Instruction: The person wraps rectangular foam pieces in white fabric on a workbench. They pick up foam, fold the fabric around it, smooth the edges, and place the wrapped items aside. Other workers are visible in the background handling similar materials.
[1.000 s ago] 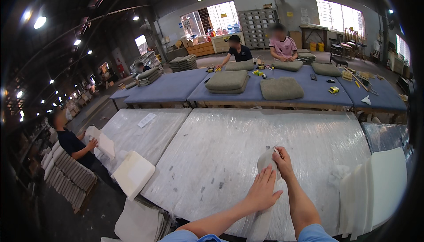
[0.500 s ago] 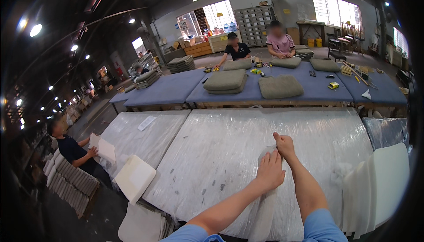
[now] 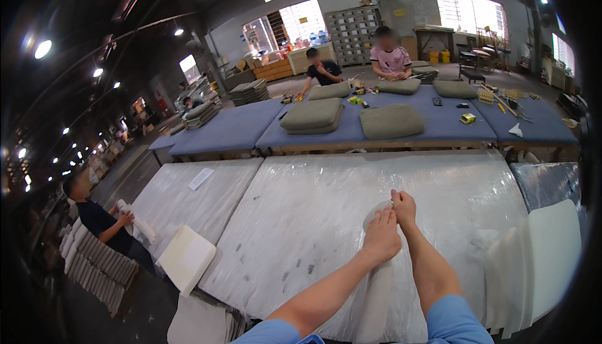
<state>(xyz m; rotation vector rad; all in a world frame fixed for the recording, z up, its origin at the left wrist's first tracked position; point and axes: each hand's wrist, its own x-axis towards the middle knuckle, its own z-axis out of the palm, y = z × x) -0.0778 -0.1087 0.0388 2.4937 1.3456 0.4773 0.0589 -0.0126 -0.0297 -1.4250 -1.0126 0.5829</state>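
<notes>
A long, narrow pale grey cushion (image 3: 376, 294) runs away from me over the plastic-wrapped table (image 3: 301, 218), seen nearly edge-on; its rounded far end is a little darker grey. My left hand (image 3: 381, 238) is closed over its upper part near that end, fingers close together and thumb hidden. At the far end my right hand (image 3: 404, 211) is closed in a pinch with the thumb pointing up, just beyond my left fingertips. What lies inside the pinch is mostly hidden, though it meets the cushion's edge.
White foam pads (image 3: 555, 262) stand at the right edge. Another white pad (image 3: 186, 257) lies at the left corner. Beyond is a blue table (image 3: 451, 132) with grey-green cushions (image 3: 392, 122). Two people sit behind it; a person (image 3: 103, 225) at left handles a white pad.
My hands stay at the cushion's far end, with the left fingers shifted slightly toward the right hand. The person at left has folded or rolled their white pad. The view has shifted slightly.
</notes>
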